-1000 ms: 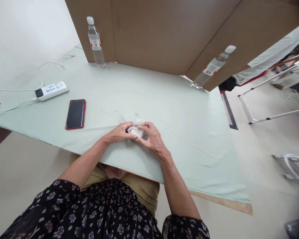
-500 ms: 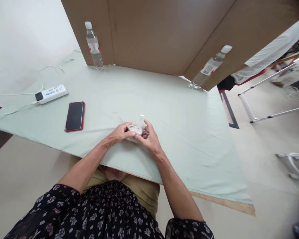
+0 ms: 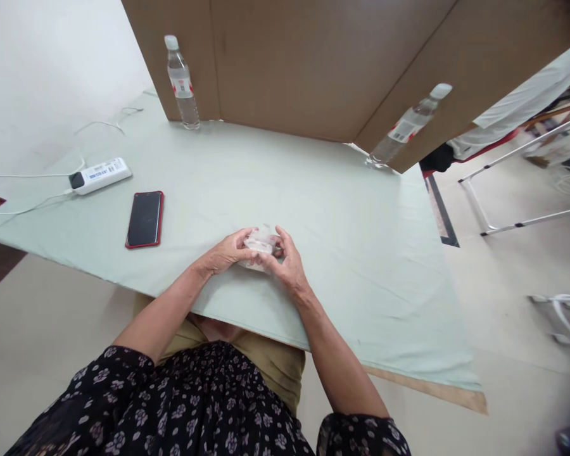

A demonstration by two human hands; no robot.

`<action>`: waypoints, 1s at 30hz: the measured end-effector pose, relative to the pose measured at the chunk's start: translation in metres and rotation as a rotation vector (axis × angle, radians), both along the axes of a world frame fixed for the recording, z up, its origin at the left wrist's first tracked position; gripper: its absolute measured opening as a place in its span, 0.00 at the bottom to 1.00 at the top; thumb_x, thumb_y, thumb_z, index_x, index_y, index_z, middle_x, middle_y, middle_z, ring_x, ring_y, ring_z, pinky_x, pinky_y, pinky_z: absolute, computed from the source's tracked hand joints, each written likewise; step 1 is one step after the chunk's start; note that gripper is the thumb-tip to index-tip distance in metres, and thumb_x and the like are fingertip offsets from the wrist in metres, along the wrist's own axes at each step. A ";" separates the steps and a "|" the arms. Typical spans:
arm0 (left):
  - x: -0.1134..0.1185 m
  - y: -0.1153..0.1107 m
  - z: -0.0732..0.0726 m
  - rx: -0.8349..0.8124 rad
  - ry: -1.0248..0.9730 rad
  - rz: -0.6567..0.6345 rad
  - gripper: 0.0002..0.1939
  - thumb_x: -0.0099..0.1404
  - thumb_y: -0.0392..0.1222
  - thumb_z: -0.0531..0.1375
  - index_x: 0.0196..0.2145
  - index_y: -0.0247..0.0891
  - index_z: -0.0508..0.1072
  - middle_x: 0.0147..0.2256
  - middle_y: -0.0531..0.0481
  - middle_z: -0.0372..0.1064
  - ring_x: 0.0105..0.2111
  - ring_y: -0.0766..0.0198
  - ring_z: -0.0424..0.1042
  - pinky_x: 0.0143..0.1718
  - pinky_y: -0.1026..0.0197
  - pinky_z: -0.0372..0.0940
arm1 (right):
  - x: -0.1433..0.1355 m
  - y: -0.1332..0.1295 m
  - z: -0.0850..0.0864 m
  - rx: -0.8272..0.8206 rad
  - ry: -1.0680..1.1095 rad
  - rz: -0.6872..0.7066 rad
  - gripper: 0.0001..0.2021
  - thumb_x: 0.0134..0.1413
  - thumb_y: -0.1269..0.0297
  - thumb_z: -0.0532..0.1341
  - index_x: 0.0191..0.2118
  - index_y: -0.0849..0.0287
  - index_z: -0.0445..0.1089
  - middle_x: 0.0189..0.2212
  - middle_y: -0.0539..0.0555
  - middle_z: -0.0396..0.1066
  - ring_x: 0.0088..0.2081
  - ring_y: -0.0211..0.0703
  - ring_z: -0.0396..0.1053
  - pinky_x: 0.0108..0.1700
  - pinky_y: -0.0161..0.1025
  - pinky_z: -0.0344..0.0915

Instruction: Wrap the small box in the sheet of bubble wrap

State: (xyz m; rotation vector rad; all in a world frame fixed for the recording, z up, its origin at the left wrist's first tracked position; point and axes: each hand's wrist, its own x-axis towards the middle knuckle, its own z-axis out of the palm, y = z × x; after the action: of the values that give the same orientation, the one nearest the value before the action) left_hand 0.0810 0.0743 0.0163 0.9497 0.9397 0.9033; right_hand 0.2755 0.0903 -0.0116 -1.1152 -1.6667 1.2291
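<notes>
A small clear plastic container (image 3: 260, 243) with something whitish in it is between my two hands, near the front edge of the table. My left hand (image 3: 228, 252) grips its left side, thumb along the front. My right hand (image 3: 287, 261) holds the right side with the thumb at the front, and its index finger is raised. The container's transparent lid part leans low over the top. My fingers hide much of its sides, and its contents are too small to tell.
On the pale green tablecloth (image 3: 361, 272), a red-edged phone (image 3: 145, 219) and a white power strip (image 3: 105, 175) lie at the left. Water bottles stand at the back left (image 3: 183, 88) and back right (image 3: 406, 130), before a brown cardboard screen (image 3: 289, 69).
The clear lid part has come down closer over the container. Both hands keep their hold, with small finger shifts. The view has moved slightly.
</notes>
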 end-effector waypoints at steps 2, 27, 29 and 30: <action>0.001 -0.001 -0.003 -0.021 -0.012 0.023 0.49 0.50 0.46 0.73 0.65 0.32 0.58 0.46 0.42 0.73 0.35 0.62 0.74 0.38 0.61 0.68 | 0.001 0.004 0.001 -0.016 0.039 -0.035 0.43 0.51 0.42 0.65 0.67 0.59 0.55 0.55 0.64 0.72 0.50 0.51 0.71 0.50 0.48 0.69; 0.008 -0.003 -0.007 0.015 -0.019 0.117 0.26 0.52 0.52 0.74 0.42 0.32 0.76 0.32 0.49 0.77 0.33 0.65 0.75 0.39 0.63 0.66 | -0.008 0.008 0.022 0.255 0.038 -0.055 0.05 0.55 0.61 0.65 0.33 0.53 0.79 0.36 0.51 0.80 0.42 0.45 0.74 0.51 0.44 0.68; 0.008 -0.003 -0.008 0.017 -0.019 0.138 0.26 0.52 0.54 0.74 0.41 0.32 0.77 0.31 0.51 0.76 0.31 0.68 0.73 0.37 0.65 0.65 | -0.005 0.006 0.020 0.355 -0.035 -0.030 0.05 0.58 0.61 0.65 0.34 0.52 0.80 0.37 0.52 0.80 0.44 0.46 0.74 0.54 0.46 0.67; 0.007 -0.003 -0.009 0.014 -0.022 0.143 0.26 0.51 0.55 0.74 0.41 0.33 0.77 0.31 0.52 0.76 0.30 0.68 0.72 0.36 0.65 0.65 | -0.004 0.005 0.019 0.399 -0.082 -0.019 0.06 0.60 0.61 0.64 0.36 0.51 0.80 0.38 0.52 0.80 0.45 0.46 0.74 0.54 0.47 0.67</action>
State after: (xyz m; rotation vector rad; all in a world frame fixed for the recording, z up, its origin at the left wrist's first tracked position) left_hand 0.0884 0.0711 0.0077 0.8904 0.9934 1.0403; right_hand 0.2718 0.0951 0.0074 -0.9393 -1.8561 0.7969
